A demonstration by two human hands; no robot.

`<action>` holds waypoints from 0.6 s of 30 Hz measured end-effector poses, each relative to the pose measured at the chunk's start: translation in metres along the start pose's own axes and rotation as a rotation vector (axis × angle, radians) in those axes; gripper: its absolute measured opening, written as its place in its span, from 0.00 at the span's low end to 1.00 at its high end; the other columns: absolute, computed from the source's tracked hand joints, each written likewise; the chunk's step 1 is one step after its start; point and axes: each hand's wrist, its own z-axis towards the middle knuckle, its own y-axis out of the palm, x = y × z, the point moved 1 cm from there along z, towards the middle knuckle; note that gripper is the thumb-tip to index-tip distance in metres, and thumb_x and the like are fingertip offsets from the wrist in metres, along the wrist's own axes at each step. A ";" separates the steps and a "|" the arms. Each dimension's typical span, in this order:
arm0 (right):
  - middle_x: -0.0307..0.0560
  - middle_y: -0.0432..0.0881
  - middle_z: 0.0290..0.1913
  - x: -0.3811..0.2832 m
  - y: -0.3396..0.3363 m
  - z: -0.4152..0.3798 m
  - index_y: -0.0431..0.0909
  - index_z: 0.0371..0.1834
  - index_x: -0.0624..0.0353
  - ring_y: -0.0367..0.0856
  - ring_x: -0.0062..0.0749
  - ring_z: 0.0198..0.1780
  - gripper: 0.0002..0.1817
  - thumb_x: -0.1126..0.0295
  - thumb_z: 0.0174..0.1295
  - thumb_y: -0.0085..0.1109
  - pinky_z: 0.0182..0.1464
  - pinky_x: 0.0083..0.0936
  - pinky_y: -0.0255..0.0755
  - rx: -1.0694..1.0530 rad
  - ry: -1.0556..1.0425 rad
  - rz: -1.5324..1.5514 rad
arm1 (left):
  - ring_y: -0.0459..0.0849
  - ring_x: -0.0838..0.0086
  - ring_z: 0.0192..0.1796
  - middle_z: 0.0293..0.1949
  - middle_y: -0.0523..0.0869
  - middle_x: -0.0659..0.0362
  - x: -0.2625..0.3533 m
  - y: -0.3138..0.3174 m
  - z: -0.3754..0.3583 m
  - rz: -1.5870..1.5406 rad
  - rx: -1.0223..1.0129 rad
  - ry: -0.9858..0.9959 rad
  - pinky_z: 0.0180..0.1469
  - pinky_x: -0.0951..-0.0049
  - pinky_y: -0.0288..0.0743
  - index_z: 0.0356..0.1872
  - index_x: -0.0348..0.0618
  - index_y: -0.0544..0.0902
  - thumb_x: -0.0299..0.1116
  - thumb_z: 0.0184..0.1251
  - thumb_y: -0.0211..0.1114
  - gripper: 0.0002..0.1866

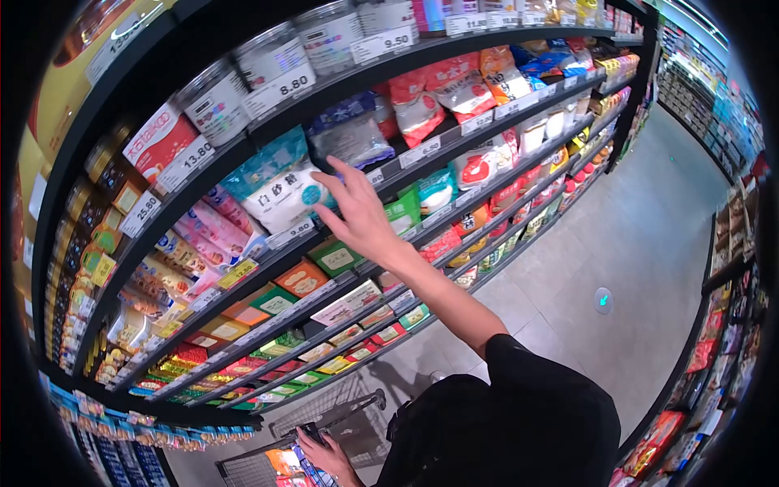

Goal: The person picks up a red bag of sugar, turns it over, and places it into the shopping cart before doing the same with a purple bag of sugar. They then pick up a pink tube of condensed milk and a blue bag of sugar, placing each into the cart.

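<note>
My right hand reaches to the shelf with thumb and fingers apart. Its fingertips are right at the right edge of a bag of white granulated sugar, which has a teal top and stands on the shelf. Just beyond the fingers is a clear bag with a purple top. Low at the bottom of the view, my left hand is closed around the dark handle of a shopping cart. Colourful packages lie in the cart beside this hand.
Price tags line the black shelf edges. Glass-like jars stand on the shelf above, and red bags to the right. Boxes fill lower shelves. A grey aisle floor runs between these and the shelves opposite.
</note>
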 end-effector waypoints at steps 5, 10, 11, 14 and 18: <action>0.63 0.66 0.67 0.012 0.015 0.007 0.70 0.62 0.57 0.67 0.59 0.65 0.25 0.68 0.62 0.61 0.65 0.46 0.63 -0.020 0.021 -0.044 | 0.70 0.46 0.64 0.65 0.70 0.43 -0.001 0.000 -0.001 0.021 -0.022 -0.007 0.63 0.51 0.64 0.73 0.42 0.61 0.37 0.64 0.57 0.35; 0.59 0.69 0.65 0.017 0.025 0.002 0.70 0.62 0.56 0.70 0.57 0.62 0.24 0.67 0.62 0.62 0.63 0.45 0.65 -0.052 0.022 -0.034 | 0.71 0.47 0.64 0.65 0.70 0.44 -0.003 0.003 -0.003 0.047 -0.029 0.000 0.62 0.52 0.65 0.74 0.43 0.60 0.38 0.63 0.57 0.36; 0.57 0.70 0.64 0.017 0.026 0.002 0.70 0.62 0.56 0.70 0.56 0.62 0.24 0.67 0.63 0.62 0.63 0.45 0.65 -0.060 0.023 -0.023 | 0.71 0.47 0.64 0.65 0.70 0.44 -0.004 0.003 -0.003 0.061 -0.034 -0.005 0.62 0.52 0.65 0.74 0.43 0.60 0.39 0.63 0.57 0.36; 0.56 0.71 0.63 0.017 0.025 0.002 0.71 0.63 0.56 0.70 0.53 0.62 0.24 0.67 0.63 0.61 0.63 0.44 0.65 -0.056 0.021 -0.034 | 0.70 0.47 0.64 0.65 0.70 0.44 -0.006 0.005 -0.004 0.092 -0.053 -0.018 0.61 0.51 0.64 0.74 0.44 0.60 0.40 0.63 0.57 0.37; 0.55 0.71 0.63 0.016 0.023 0.002 0.71 0.63 0.55 0.70 0.53 0.62 0.24 0.67 0.63 0.61 0.62 0.43 0.65 -0.060 0.004 -0.053 | 0.70 0.48 0.64 0.65 0.69 0.44 -0.002 0.001 -0.003 0.076 -0.047 0.007 0.62 0.51 0.64 0.74 0.44 0.59 0.40 0.62 0.58 0.38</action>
